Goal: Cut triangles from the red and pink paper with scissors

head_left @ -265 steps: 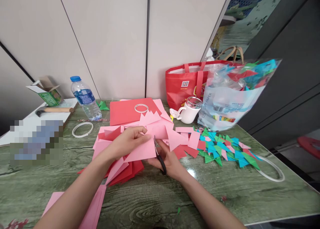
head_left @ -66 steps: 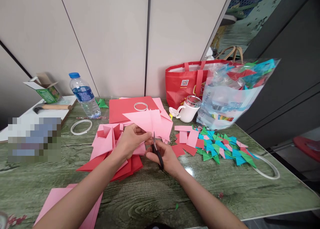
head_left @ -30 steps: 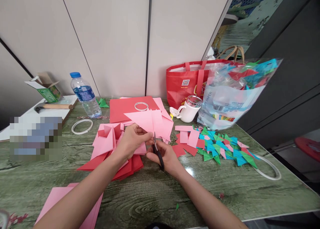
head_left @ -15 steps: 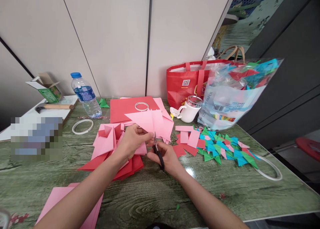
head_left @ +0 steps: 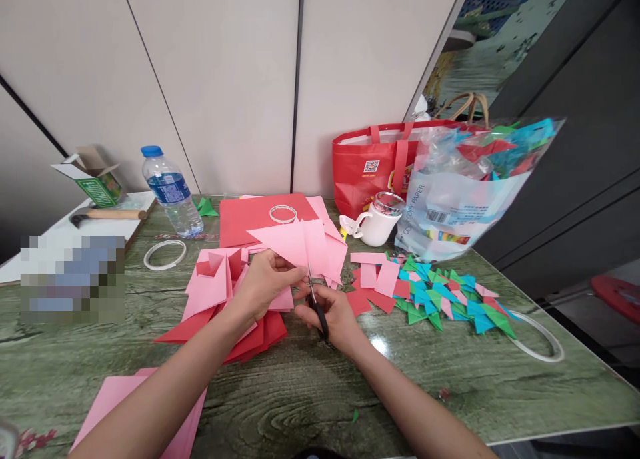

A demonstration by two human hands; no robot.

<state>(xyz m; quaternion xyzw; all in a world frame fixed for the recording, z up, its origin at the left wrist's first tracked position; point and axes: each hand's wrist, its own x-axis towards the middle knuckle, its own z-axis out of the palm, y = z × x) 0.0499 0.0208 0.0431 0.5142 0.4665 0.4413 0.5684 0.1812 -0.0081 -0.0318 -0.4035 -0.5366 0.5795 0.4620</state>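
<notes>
Over on the left of the green wood-grain table (head_left: 310, 392) stand a water bottle (head_left: 171, 192) and a white ring (head_left: 165, 254), both well clear of the work, and just right of them a heap of pink and red sheets (head_left: 220, 299) lies under the person's forearm. Next comes the left hand (head_left: 265, 282), pinched shut on the near corner of a folded pink paper (head_left: 303, 245) that it holds up above the heap, roughly mid-table. Just beside it the right hand (head_left: 330, 312) is closed around a pair of scissors (head_left: 315, 302), blades pointing up at the paper's lower edge; whether they have bitten in I cannot tell. The two hands sit close together, almost touching. That paper looks light, thin and floppy, likely to sag or crease if held far from the cut, so a grip near the blade line seems the sound one. Further right lie cut pink squares (head_left: 375, 275), a scatter of green and blue triangles (head_left: 450, 302), a white mug (head_left: 377, 225) and a plastic bag of pieces (head_left: 460, 192).
</notes>
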